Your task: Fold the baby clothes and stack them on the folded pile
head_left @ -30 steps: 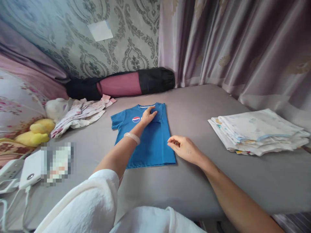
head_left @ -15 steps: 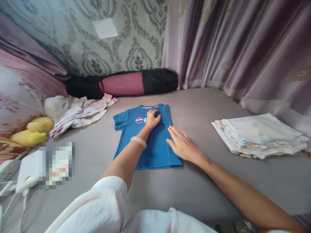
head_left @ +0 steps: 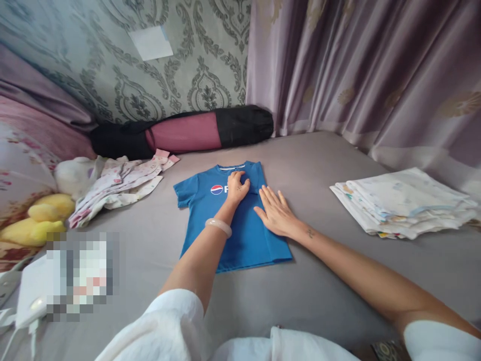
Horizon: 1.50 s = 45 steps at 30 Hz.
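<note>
A small blue cotton T-shirt with a round red-white-blue logo [head_left: 233,215] lies flat on the grey bed sheet [head_left: 323,281], its right side folded inward. The left hand [head_left: 237,186] presses curled fingers near the collar, pinning the fold; the right hand [head_left: 276,213] lies open and flat on the folded edge, apparently smoothing it. A stack of folded pale printed cloths [head_left: 404,203] sits well apart to the right, unfolded floral garments [head_left: 120,183] to the left.
</note>
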Motion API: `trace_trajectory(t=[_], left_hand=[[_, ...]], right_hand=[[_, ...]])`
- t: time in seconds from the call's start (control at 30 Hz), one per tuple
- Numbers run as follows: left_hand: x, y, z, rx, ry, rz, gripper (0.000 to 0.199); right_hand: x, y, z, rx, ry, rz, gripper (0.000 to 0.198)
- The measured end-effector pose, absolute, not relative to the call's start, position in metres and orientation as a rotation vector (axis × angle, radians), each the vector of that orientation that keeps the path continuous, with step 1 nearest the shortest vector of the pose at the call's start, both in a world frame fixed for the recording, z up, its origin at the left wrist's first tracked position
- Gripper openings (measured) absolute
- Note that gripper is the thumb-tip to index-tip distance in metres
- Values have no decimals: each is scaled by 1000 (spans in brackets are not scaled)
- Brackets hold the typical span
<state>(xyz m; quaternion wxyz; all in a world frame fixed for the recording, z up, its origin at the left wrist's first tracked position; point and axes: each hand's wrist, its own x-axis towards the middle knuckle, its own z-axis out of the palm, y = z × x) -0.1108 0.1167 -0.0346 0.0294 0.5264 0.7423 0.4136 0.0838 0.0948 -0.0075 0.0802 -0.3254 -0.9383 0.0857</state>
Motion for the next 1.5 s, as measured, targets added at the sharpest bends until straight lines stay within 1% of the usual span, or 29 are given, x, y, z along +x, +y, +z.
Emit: trace_trajectory(t=[0.23, 0.37, 0.47, 0.6, 0.73, 0.97, 1.1, 1.3, 1.5], left_hand=[[-111, 115, -34, 1586, 2249, 1307, 27], [-111, 116, -34, 1559, 2204, 1380, 26], [-111, 117, -36, 1547, 2179, 1423, 26], [-113, 120, -40, 1543, 2145, 1485, 27], [-115, 121, -43, 1530, 2101, 1515, 30], [-115, 121, -44, 1508, 2074, 1520, 32], [-116, 124, -49, 1541, 2039, 1579, 38], [-118, 123, -50, 1676, 1971, 1605, 43], [-111, 118, -41, 1882, 1970, 1478, 40]], right_hand=[[63, 114, -16, -1039, -2807, 268, 72], [54, 126, -2, -1036, -2741, 264, 59], [36, 148, 2, -1065, -2702, 233, 56], [13, 176, -11, -1091, -2749, 183, 59], [8, 185, -25, -1127, -2775, 193, 62], [4, 204, -19, -1163, -2735, 214, 60], [-2, 221, -23, -1223, -2736, 199, 61], [-1, 227, -30, -1217, -2707, 335, 62], [-2, 244, -23, -1269, -2490, 782, 57]])
